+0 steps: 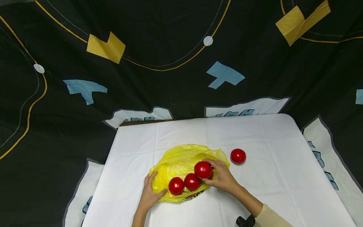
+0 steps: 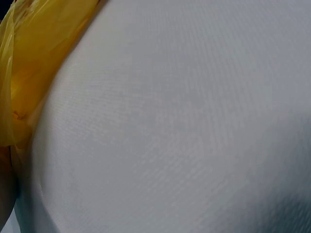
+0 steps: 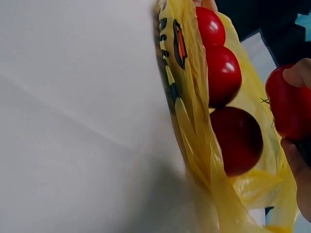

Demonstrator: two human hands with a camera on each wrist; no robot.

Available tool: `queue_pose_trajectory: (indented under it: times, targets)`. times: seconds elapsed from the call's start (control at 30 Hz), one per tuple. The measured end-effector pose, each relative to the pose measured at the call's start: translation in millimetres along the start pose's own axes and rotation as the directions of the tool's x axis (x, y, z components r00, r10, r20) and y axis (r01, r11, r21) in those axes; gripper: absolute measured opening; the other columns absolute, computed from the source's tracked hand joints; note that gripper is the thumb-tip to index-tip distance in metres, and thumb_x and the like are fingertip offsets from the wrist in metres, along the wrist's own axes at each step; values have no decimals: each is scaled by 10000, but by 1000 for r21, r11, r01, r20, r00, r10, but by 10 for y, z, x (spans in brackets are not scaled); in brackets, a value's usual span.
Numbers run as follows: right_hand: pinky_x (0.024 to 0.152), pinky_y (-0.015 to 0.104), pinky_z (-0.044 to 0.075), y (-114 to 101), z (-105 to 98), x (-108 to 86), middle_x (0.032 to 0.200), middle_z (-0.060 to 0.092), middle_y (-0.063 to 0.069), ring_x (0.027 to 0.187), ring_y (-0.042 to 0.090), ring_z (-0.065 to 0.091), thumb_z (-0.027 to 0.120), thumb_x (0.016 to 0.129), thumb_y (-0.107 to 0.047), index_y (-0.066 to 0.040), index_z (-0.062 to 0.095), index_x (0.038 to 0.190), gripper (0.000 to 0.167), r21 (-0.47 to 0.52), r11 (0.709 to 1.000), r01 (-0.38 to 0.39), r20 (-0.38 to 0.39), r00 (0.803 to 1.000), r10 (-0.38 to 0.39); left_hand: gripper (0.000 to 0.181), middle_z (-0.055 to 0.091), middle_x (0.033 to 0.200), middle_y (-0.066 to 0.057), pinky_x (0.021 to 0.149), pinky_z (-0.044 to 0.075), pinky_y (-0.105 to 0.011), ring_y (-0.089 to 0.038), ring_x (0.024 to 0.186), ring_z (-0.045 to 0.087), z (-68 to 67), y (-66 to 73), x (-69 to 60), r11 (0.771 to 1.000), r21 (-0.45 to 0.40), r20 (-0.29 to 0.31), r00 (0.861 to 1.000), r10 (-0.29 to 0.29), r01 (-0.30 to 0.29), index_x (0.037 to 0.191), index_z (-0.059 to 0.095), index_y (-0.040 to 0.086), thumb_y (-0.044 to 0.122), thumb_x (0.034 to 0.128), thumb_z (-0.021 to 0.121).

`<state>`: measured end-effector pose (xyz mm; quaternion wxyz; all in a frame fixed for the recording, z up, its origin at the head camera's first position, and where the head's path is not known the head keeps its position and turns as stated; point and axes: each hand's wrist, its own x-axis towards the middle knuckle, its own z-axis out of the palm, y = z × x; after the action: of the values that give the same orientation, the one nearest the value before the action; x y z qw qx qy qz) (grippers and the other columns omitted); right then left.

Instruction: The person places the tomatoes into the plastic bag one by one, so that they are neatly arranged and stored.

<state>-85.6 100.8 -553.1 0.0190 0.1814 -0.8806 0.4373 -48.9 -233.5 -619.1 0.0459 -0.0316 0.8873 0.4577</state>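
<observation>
A yellow plastic bag (image 1: 178,157) lies on the table with its mouth spread open. My left hand (image 1: 150,192) grips the bag's left edge, fingers on the far side and thumb nearer. Inside sit red tomatoes, one at the left (image 1: 176,186), one beside it (image 1: 192,182), and a third (image 3: 235,141) mostly hidden in the head view. Above them my right hand (image 1: 222,176) holds another tomato (image 1: 202,170) between thumb and fingers; its stem end shows in the right wrist view. One more tomato (image 1: 238,156) rests on the cloth, right of the bag.
White cloth (image 1: 269,183) covers the table. A black object (image 1: 245,221) is by the right forearm at the near edge. Behind the table hangs a dark curtain (image 1: 158,88) with yellow, blue and white shapes.
</observation>
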Motion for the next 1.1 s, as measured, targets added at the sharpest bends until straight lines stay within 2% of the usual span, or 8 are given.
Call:
queue_pose_trajectory:
  times: [0.4,0.77,1.1]
  targets:
    - [817,334,537,-106,243,155,1191,606,27,1033,174,584,793,696,-223,-122,534,1292,658,45,999,-3,62,998,0,912,213,1487,-114,1048,217,-651,-405,1370,229,5,-20,9,1000,7,2,1000,-9,9,1435,332,218,360,687,834]
    - [823,365,539,-219,394,289,1199,599,46,1042,198,575,785,710,-253,-125,509,1317,679,29,999,-16,111,994,13,905,218,1485,-119,1043,236,-649,-406,1362,246,4,-14,9,1000,12,-5,1000,-5,5,1432,339,219,368,687,831]
    - [857,409,525,-254,509,366,1253,578,75,1084,227,569,783,729,-249,-102,501,1325,675,-1,1000,6,130,991,-6,905,221,1482,-116,1040,241,-650,-407,1359,252,3,-10,4,1000,3,-7,1000,7,-7,1432,340,215,363,686,831]
